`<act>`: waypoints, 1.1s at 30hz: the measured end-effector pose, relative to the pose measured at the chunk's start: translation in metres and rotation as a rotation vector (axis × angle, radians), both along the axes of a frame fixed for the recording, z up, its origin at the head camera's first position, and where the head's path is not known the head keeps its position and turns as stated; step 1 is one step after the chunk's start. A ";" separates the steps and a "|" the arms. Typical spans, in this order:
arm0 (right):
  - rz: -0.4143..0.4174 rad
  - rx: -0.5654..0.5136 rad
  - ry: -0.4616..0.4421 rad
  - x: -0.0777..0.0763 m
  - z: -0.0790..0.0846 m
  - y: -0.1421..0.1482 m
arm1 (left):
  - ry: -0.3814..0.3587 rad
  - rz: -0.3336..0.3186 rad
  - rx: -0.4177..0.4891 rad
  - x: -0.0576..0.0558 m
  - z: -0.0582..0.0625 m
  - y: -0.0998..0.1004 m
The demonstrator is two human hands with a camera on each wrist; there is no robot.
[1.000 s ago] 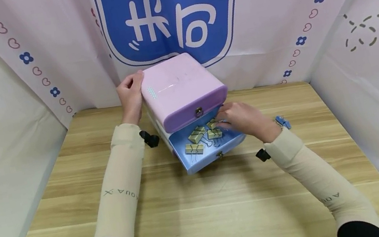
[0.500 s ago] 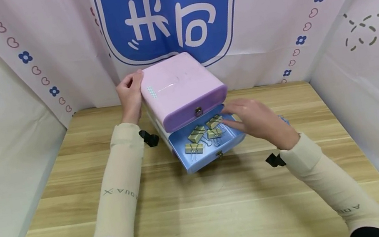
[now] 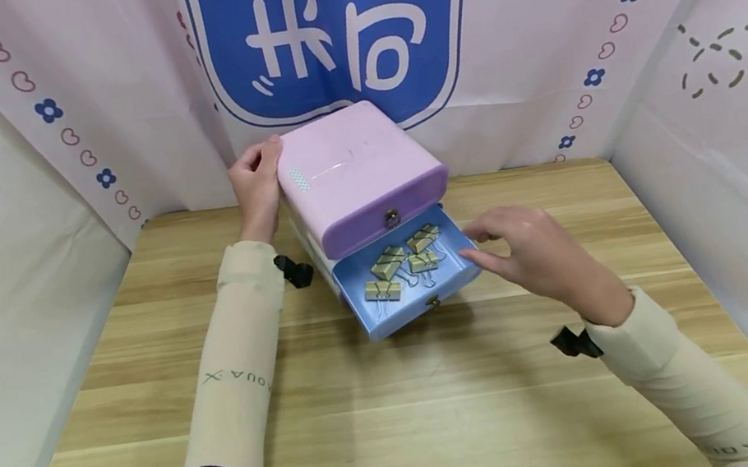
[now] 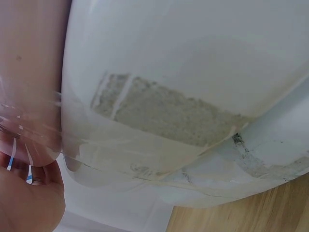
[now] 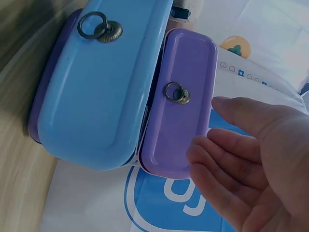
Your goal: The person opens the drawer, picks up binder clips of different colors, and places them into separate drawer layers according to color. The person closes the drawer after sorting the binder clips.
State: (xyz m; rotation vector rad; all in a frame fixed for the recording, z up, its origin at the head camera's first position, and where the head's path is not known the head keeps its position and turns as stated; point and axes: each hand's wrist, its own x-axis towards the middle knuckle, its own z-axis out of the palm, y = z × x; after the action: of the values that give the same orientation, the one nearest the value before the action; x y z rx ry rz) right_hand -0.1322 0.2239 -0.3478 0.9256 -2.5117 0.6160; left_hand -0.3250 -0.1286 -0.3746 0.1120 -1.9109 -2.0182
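A small chest of drawers (image 3: 354, 162) with a pink top stands at the table's back. Its lower blue drawer (image 3: 389, 320) is pulled out, and several gold binder clips (image 3: 390, 262) lie inside. Above it the purple drawer (image 3: 382, 219) is closed. My left hand (image 3: 257, 191) grips the chest's rear left corner; the left wrist view shows its fingers bent against the end of the chest. By the blue drawer's right edge is my right hand (image 3: 535, 251), thumb and fingers parted and holding nothing. Whether its fingertips touch the drawer I cannot tell.
The chest stands on a wood-grain table (image 3: 395, 438). Behind it hangs a printed cloth (image 3: 507, 51) close to the chest's back. White cloth walls (image 3: 727, 146) with printed pictures flank the table.
My right hand has drawn out of the blue drawer, back toward the right and nearer me. The clips stay in the drawer. My left hand keeps its place on the chest.
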 end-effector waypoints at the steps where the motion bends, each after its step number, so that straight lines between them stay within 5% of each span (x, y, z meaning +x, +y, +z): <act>1: -0.001 -0.006 -0.003 0.003 -0.001 0.001 | 0.000 0.000 0.003 0.000 0.000 0.000; 10: -0.062 -0.030 -0.026 0.025 -0.019 -0.001 | 0.009 -0.002 0.018 -0.003 -0.001 0.000; 18: -0.104 -0.058 -0.186 0.036 -0.047 -0.012 | 0.016 -0.010 0.022 -0.003 -0.002 -0.001; 26: -0.166 -0.114 -0.289 0.039 -0.074 -0.031 | 0.025 -0.009 0.017 -0.001 -0.001 -0.001; 33: -0.215 -0.191 -0.285 0.035 -0.089 -0.044 | 0.036 -0.011 0.023 -0.002 -0.002 -0.001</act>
State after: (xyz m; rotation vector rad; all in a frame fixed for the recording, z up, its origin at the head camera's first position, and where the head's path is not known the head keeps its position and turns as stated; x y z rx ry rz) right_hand -0.0972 0.1795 -0.4367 0.5205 -2.6902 0.9536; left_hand -0.3269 -0.1299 -0.3769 0.0708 -1.8700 -2.0359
